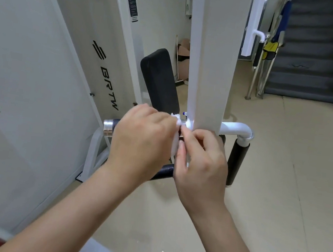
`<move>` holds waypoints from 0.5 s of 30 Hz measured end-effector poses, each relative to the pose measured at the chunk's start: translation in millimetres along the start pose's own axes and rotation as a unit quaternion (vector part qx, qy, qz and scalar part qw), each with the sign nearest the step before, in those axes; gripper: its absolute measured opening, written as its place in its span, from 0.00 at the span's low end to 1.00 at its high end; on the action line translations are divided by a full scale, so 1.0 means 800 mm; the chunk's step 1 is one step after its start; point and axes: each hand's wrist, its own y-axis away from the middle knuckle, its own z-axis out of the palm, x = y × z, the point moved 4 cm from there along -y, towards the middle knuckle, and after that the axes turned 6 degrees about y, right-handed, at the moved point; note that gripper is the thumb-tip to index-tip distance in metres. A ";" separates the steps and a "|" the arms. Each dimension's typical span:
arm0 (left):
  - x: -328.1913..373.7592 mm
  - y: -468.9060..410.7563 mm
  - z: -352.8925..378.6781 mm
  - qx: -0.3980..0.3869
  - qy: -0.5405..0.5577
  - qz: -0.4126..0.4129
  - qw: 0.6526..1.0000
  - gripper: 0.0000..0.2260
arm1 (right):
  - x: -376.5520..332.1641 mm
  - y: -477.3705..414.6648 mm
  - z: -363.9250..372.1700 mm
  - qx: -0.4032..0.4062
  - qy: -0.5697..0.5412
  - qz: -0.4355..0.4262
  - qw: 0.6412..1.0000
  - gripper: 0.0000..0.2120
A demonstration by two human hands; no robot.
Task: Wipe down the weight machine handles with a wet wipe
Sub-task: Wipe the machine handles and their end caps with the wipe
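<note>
One large white shroud (42,67) of the weight machine fills the left of the view, lettered in black. White upright arm (214,58) hangs down the centre; black back pad (159,78) sits behind it, between shroud and arm.

Handles: horizontal handle (109,128) runs left from the foot of the arm. Its chrome end cap is visible, the dark grip mostly hidden behind the hands. Vertical handle (236,164), black grip, drops from the white elbow tube on the right; nothing touches it.

Left hand (143,137): back toward the camera, fingers curled over, holding the bunched top of the wet wipe (173,148). Cannot tell whether it also bears on the grip beneath. Right hand (202,166): thumb and fingertips pinch the hanging edge of the wipe.

Wipe location: between the two hands, just in front of the horizontal handle near the arm.

Judgement: step in hand is spreading or folding the wipe, or wrapping it round the grip; wiping proper looks barely begun. Next move calls for closing the wipe fully round the horizontal grip and drawing it toward the chrome cap with steady pressure, then treating the vertical handle.
</note>
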 end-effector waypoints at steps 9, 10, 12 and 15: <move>-0.003 0.028 0.004 0.045 -0.026 0.030 0.998 0.07 | -0.005 -0.003 0.005 -0.048 0.013 0.000 0.999 0.19; -0.001 0.022 0.006 0.031 -0.049 0.023 0.998 0.09 | -0.006 -0.002 0.005 -0.052 0.017 -0.002 0.998 0.20; -0.001 0.006 0.011 -0.005 -0.101 0.009 0.995 0.14 | -0.006 -0.003 0.005 -0.059 0.020 -0.001 0.998 0.20; -0.007 -0.018 0.012 -0.120 -0.087 -0.046 0.988 0.20 | -0.002 -0.007 0.006 -0.068 0.022 -0.003 0.997 0.20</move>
